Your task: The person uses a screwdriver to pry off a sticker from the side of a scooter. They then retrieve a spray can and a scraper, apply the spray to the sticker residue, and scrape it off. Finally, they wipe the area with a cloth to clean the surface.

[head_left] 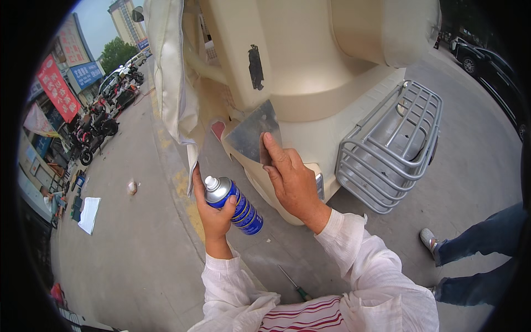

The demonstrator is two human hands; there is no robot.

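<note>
My left hand (pixel 215 218) is wrapped around a blue aerosol can (pixel 245 211) with a white nozzle, tilted with its top to the upper left. One finger of that hand reaches up to the lower edge of a pale fabric cover (pixel 172 91); I cannot tell if it presses on it. Between the thumb and fingers of my right hand (pixel 296 186) is a flat grey scraper blade (pixel 253 133), held against or just in front of a cream-coloured vehicle body (pixel 298 58). Above the blade, a ragged black patch (pixel 256 68) marks a body panel.
A grey metal basket (pixel 388 151) juts out from the vehicle at right. On the pavement near me lies a screwdriver (pixel 295 284). A person's legs in jeans (pixel 477 249) stand at right. Parked motorbikes (pixel 95 126) line the left, and a black car (pixel 489 70) is at upper right.
</note>
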